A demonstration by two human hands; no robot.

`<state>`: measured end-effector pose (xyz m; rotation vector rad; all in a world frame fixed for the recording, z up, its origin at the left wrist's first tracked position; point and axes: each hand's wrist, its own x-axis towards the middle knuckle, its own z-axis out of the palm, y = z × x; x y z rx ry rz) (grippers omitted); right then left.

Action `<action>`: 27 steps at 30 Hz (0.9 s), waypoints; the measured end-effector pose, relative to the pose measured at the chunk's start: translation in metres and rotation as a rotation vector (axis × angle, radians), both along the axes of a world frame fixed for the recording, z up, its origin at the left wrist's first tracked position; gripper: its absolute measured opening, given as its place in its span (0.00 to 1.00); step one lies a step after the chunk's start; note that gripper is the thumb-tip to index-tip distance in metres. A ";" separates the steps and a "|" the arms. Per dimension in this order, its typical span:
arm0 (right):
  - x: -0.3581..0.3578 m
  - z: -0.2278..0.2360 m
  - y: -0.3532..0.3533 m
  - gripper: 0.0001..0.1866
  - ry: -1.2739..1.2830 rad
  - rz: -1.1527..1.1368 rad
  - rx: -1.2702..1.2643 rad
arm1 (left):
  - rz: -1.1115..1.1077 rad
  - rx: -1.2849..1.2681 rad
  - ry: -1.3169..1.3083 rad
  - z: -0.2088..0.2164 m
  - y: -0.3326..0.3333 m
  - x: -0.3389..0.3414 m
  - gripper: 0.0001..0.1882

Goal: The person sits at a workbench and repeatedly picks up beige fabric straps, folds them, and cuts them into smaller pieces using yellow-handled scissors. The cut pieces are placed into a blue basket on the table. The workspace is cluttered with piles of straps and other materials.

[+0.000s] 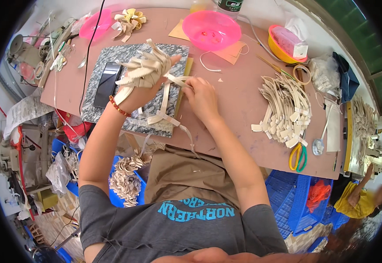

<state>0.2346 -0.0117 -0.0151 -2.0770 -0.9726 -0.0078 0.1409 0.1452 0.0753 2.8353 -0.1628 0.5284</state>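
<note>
A bunch of cream fabric straps (147, 68) lies across my left hand (135, 97) and covers most of its fingers. This hand grips the bunch above a speckled grey stone slab (95, 65). To its right, my right hand (203, 97) pinches the end of a cream strap (180, 80) that runs over from the bunch. Below, another strap (161, 117) hangs over the slab's front edge toward my lap. A dark phone (107, 85) rests on the slab, left of my left hand.
A pile of cream straps (285, 109) lies on the brown table (239, 118) at right, by green-and-yellow-handled scissors (298, 158). Pink bowl (211, 30) and yellow basket (282, 50) stand behind. A blue bin (142, 193) holds strips below. A person in yellow (355, 204) is far right.
</note>
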 end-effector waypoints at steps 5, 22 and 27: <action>-0.011 0.049 0.013 0.09 -0.046 0.118 0.293 | -0.019 0.156 0.048 0.002 0.013 -0.010 0.19; -0.076 0.031 -0.090 0.12 0.209 0.544 0.477 | 0.138 -1.344 -0.211 0.032 -0.066 -0.077 0.14; -0.083 0.024 -0.133 0.08 0.877 0.242 0.782 | 0.036 -1.721 0.067 -0.023 -0.102 -0.102 0.11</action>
